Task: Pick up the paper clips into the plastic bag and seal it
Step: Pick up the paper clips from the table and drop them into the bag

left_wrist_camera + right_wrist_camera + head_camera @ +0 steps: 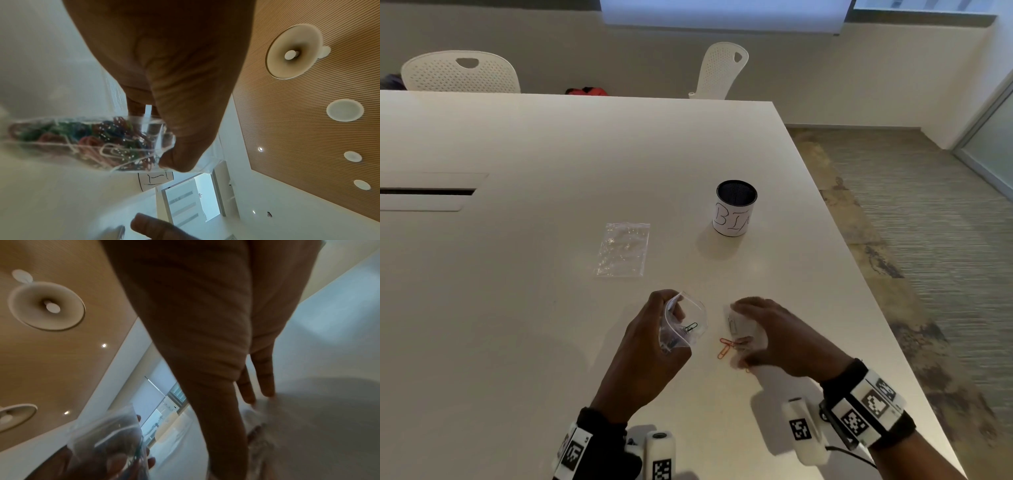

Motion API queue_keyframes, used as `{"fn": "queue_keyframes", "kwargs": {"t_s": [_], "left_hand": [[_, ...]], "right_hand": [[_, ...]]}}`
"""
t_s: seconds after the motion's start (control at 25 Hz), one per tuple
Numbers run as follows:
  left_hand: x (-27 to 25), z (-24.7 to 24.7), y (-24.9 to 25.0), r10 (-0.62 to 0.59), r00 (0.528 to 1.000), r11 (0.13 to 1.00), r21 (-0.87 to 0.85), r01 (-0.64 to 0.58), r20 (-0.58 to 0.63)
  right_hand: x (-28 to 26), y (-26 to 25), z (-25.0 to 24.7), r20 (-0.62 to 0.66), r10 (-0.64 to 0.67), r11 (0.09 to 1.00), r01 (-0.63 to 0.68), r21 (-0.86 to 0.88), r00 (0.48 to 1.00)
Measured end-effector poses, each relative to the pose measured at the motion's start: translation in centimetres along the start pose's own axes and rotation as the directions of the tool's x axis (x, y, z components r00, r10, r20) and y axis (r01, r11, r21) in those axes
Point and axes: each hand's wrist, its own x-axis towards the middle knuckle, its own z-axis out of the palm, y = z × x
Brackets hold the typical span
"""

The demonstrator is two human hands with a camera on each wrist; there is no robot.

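While held off the white table [517, 308] at near centre, a clear plastic bag [683, 325] hangs mouth-up in the left hand [650, 353], fingers and thumb curled round its upper part. Seen from the left wrist: thumb [185, 129] pressed against the plastic, bag [82, 142] already packed with paper clips [115, 138] in red, green, blue and white. Mouth of the bag gaping toward the right hand. Farther back on the table, a second empty clear bag [623, 249] lying flat, well apart from both hands. Just right of the held bag, two orange clips [726, 347] loose on the table, touching or nearly touching the right hand's fingertips. A pale clip [732, 323] beside them, under the fingers. Right hand [767, 334] palm-down over that spot, motion-blurred; fingers look fairly straight and pointing at the table in the right wrist view [265, 382], but whether pinching a clip cannot be told. Behind and right, a black mesh cup [734, 208] with a white paper label, upright, apart from everything. Two white chairs [460, 72] along the far edge.
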Motion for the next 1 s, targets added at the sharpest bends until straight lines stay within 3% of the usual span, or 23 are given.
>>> {"fn": "queue_keyframes", "kwargs": {"t_s": [0.08, 0.28, 0.76, 1.0], "left_hand": [[0.0, 0.0, -0.1, -0.002, 1.0, 1.0, 0.001, 0.002, 0.001], [0.0, 0.2, -0.2, -0.01, 1.0, 1.0, 0.005, 0.01, -0.005], [-0.2, 0.1, -0.1, -0.027, 0.999, 1.0, 0.011, 0.027, -0.02], [-0.5, 0.1, 0.1, -0.033, 0.999, 0.999, 0.002, 0.033, -0.026]], "right_hand": [[-0.4, 0.5, 1.0, 0.011, -0.071, 0.997, 0.071, -0.042, 0.997], [-1.4, 0.8, 2.3, -0.103, -0.19, 0.979, 0.181, -0.092, 0.976], [-2.1, 0.1, 3.3, -0.163, -0.136, 0.97, 0.098, -0.222, 0.977], [-1.3, 0.6, 2.2, -0.195, -0.038, 0.988, 0.008, -0.152, 0.98]]}}
